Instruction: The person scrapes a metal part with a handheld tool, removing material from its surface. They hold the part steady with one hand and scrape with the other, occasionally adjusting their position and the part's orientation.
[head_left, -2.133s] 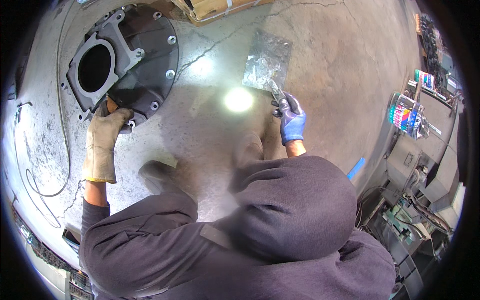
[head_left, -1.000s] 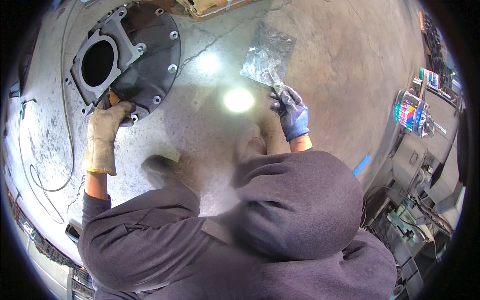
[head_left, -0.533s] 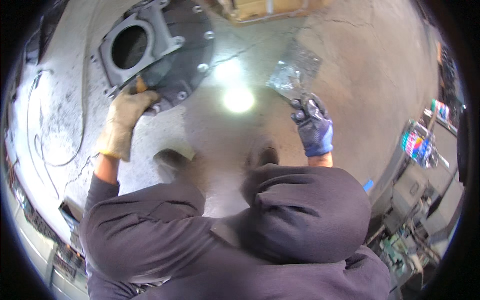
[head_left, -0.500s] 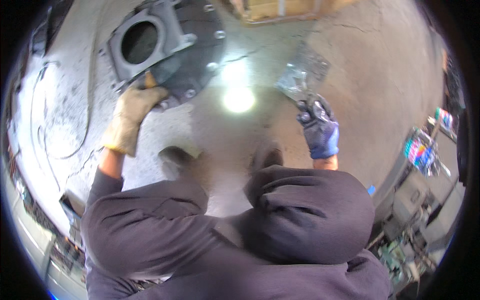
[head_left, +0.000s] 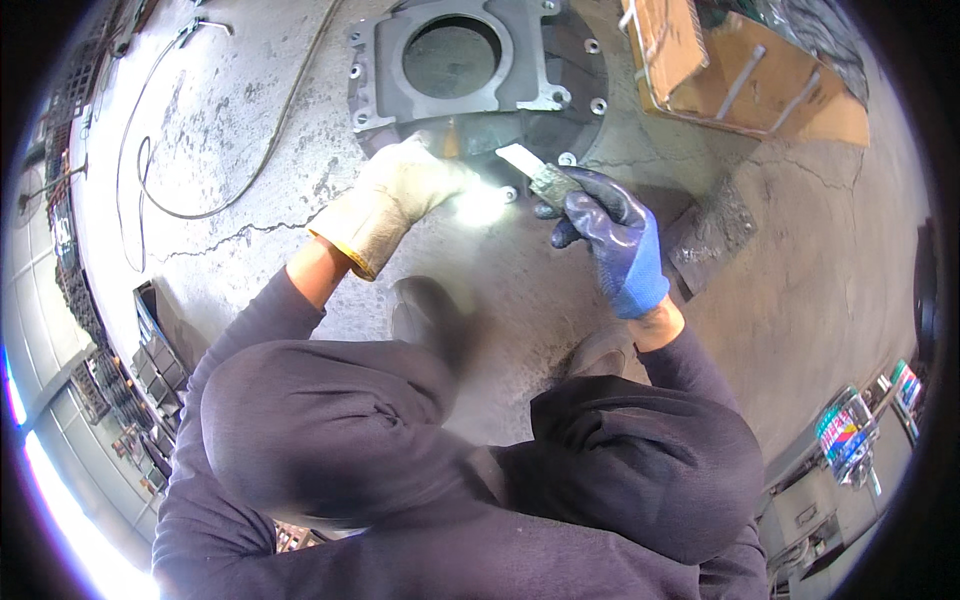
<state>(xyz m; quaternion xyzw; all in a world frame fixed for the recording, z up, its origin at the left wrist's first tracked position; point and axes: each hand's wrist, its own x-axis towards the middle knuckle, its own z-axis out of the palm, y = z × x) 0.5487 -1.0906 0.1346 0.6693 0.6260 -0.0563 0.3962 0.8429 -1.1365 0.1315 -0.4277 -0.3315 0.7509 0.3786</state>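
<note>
A large dark metal housing (head_left: 575, 90) lies on the floor ahead, with a lighter grey plate (head_left: 385, 75) on top that has a round opening. At its near rim is my left hand (head_left: 400, 190), in a beige work glove with a yellow cuff. Its fingers look curled at the rim, though glare washes out the tips. My right hand (head_left: 605, 220), in a blue glove with dark coated fingers, is closed on a short scraper-like tool (head_left: 545, 178). The tool has a pale flat end and a grey-green grip, and points toward the housing. An orange-brown patch (head_left: 452, 138) shows beside the left fingers.
A clear plastic bag (head_left: 715, 235) lies on the floor right of my right hand. Beyond it stands a cardboard box (head_left: 740, 85). A thin hose (head_left: 265, 165) curves over the cracked floor at left. Colourful containers (head_left: 848, 438) stand at the far right. My shoes (head_left: 600, 352) are between the hands.
My right hand has left the plastic bag and come nearer the housing, with the pale-ended tool now showing in it. The left hand stays at the housing's rim as the view shifts.
</note>
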